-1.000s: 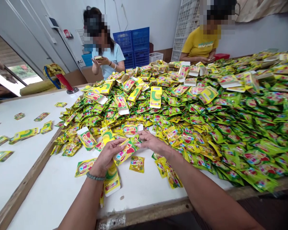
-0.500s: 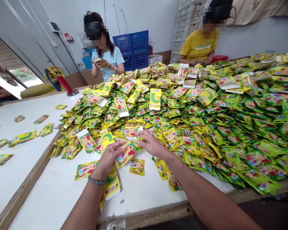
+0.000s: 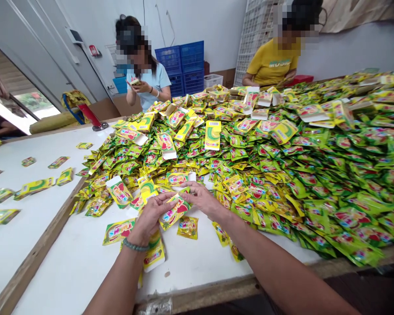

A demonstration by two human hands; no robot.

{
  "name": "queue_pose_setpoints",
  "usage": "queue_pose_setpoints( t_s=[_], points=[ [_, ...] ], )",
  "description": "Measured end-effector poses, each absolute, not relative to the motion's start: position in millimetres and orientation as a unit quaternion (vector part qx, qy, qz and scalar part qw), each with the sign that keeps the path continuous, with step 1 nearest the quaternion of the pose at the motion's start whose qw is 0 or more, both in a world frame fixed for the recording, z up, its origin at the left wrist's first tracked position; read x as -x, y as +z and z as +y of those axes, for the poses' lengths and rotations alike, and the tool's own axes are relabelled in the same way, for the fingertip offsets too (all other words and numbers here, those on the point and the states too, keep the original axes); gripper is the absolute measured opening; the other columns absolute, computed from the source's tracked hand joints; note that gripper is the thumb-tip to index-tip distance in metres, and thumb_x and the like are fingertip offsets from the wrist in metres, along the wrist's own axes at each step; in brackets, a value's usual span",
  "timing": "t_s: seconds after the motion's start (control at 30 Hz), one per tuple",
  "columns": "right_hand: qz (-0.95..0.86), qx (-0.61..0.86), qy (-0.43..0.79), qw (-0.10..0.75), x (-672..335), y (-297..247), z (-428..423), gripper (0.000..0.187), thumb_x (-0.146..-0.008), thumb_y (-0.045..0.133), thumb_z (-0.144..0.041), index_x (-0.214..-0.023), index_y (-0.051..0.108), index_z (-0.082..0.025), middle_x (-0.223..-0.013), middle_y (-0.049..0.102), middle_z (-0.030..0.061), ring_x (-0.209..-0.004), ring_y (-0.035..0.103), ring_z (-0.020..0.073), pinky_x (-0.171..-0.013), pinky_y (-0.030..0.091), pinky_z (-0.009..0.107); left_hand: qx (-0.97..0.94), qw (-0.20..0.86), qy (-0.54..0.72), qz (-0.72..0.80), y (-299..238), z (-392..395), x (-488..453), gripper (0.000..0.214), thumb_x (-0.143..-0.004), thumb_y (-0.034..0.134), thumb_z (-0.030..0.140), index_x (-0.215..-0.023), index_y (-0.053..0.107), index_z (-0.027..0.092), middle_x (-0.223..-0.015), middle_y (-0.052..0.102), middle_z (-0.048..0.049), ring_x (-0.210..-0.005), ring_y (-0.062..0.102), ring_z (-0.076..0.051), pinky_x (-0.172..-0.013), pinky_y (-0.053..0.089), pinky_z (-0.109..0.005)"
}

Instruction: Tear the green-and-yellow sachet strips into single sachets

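My left hand (image 3: 153, 214) grips a small printed carton (image 3: 174, 211), yellow and green with red fruit and large letters, tilted above the table. At the carton's upper right end, my right hand (image 3: 202, 197) has its fingers closed on a green sachet (image 3: 185, 190), mostly covered by the fingers. A yellow sachet (image 3: 188, 228) lies just below the carton. Flat cartons lie around my left wrist, one to its left (image 3: 118, 231) and another partly under it (image 3: 155, 253). Beyond my hands another carton (image 3: 119, 191) rests with its white flap up.
A large heap of green sachets (image 3: 269, 175) with cartons on top spreads across the table (image 3: 197, 271). A wooden strip (image 3: 39, 249) divides the surface at left. Two people sit opposite, one holding a phone (image 3: 135, 82). Blue crates (image 3: 180, 65) stand behind.
My right hand has moved slightly left, bringing the green sachet against the carton's end. My left hand stays nearly still with the carton.
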State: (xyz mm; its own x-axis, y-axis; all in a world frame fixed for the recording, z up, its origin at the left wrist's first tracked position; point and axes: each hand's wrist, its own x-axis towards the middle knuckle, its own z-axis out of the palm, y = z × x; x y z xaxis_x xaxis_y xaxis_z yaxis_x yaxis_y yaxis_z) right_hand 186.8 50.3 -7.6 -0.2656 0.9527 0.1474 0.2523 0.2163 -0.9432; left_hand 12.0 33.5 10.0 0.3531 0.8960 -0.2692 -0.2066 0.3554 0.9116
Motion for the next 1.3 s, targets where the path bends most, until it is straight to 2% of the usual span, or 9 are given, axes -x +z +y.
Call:
queue_pose_setpoints(
  t_s=[0.1, 0.2, 0.33, 0.43, 0.5, 0.63, 0.77, 1.03, 1.3],
  points=[
    [-0.667, 0.495, 0.376, 0.410, -186, -4, 50, 0.036, -0.082, 0.053, -0.050, -0.104, 0.064, -0.024, -0.121, 0.055, 0.0052, -0.115, 0.044, 0.0230, -0.098, 0.033, 0.039, -0.400, 0.706, 0.409, 0.418, 10, 36, -9, 0.036, -0.067, 0.075, 0.022, -0.101, 0.066, 0.014, -0.085, 0.073, -0.0067, -0.069, 0.068, -0.014, -0.067, 0.052, -0.022],
    [-0.660, 0.530, 0.314, 0.430, -191, -1, 49, 0.039, -0.085, 0.050, -0.049, -0.114, 0.056, -0.023, -0.115, 0.057, 0.0060, -0.106, 0.048, 0.0202, -0.091, 0.038, 0.035, -0.383, 0.683, 0.432, 0.447, 13, 40, 2, 0.039, -0.062, 0.079, 0.021, -0.098, 0.067, 0.014, -0.080, 0.074, -0.0053, -0.064, 0.067, -0.014, -0.061, 0.052, -0.020],
    [-0.727, 0.546, 0.302, 0.286, -196, -5, 39, 0.029, -0.074, 0.064, -0.048, -0.081, 0.062, -0.020, -0.081, 0.062, 0.0036, -0.076, 0.054, 0.0170, -0.068, 0.041, 0.028, -0.360, 0.634, 0.470, 0.498, 17, 46, 20, 0.044, -0.055, 0.082, 0.021, -0.096, 0.067, 0.014, -0.073, 0.073, -0.0028, -0.057, 0.066, -0.013, -0.054, 0.050, -0.020],
    [-0.803, 0.512, 0.268, 0.147, -189, -14, 27, 0.031, -0.055, 0.080, -0.041, -0.062, 0.060, -0.019, -0.078, 0.060, 0.0065, -0.077, 0.054, 0.0208, -0.066, 0.041, 0.029, -0.362, 0.615, 0.468, 0.521, 18, 48, 27, 0.044, -0.054, 0.082, 0.022, -0.095, 0.067, 0.013, -0.071, 0.073, -0.0026, -0.057, 0.065, -0.013, -0.054, 0.050, -0.020],
    [-0.821, 0.497, 0.252, 0.124, -184, -18, 23, 0.027, -0.056, 0.080, -0.034, -0.058, 0.058, -0.018, -0.076, 0.059, 0.0067, -0.075, 0.054, 0.0206, -0.064, 0.040, 0.028, -0.371, 0.615, 0.452, 0.529, 17, 49, 27, 0.046, -0.054, 0.082, 0.024, -0.096, 0.067, 0.013, -0.071, 0.072, -0.0032, -0.057, 0.065, -0.014, -0.056, 0.050, -0.022],
    [-0.757, 0.506, 0.341, 0.235, -189, -12, 33, 0.012, -0.076, 0.063, -0.031, -0.076, 0.062, -0.020, -0.065, 0.054, -0.0010, -0.058, 0.046, 0.0125, -0.053, 0.033, 0.023, -0.399, 0.608, 0.424, 0.540, 13, 49, 25, 0.049, -0.056, 0.081, 0.029, -0.100, 0.066, 0.012, -0.071, 0.072, -0.0037, -0.061, 0.066, -0.015, -0.060, 0.050, -0.024],
    [-0.682, 0.508, 0.389, 0.354, -199, -1, 48, 0.021, -0.083, 0.054, -0.036, -0.093, 0.064, -0.020, -0.060, 0.048, -0.0046, -0.055, 0.042, 0.0107, -0.054, 0.031, 0.022, -0.457, 0.594, 0.382, 0.540, 13, 45, 18, 0.045, -0.058, 0.080, 0.031, -0.097, 0.068, 0.013, -0.076, 0.072, -0.0039, -0.065, 0.064, -0.014, -0.061, 0.048, -0.023],
    [-0.748, 0.459, 0.271, 0.395, -201, -2, 51, 0.016, -0.078, 0.056, -0.015, -0.088, 0.068, -0.018, -0.082, 0.059, 0.0033, -0.077, 0.053, 0.0152, -0.071, 0.039, 0.026, -0.463, 0.647, 0.360, 0.487, 16, 38, 6, 0.034, -0.062, 0.078, 0.028, -0.093, 0.072, 0.015, -0.075, 0.071, -0.0029, -0.063, 0.059, -0.012, -0.060, 0.044, -0.020],
    [-0.726, 0.474, 0.344, 0.361, -204, 0, 51, 0.009, -0.074, 0.061, -0.018, -0.077, 0.068, -0.019, -0.078, 0.063, 0.0014, -0.073, 0.055, 0.0149, -0.068, 0.040, 0.026, -0.538, 0.590, 0.344, 0.494, 8, 36, -4, 0.037, -0.064, 0.076, 0.031, -0.098, 0.071, 0.016, -0.077, 0.070, -0.0024, -0.063, 0.058, -0.012, -0.058, 0.042, -0.021]
  ],
)
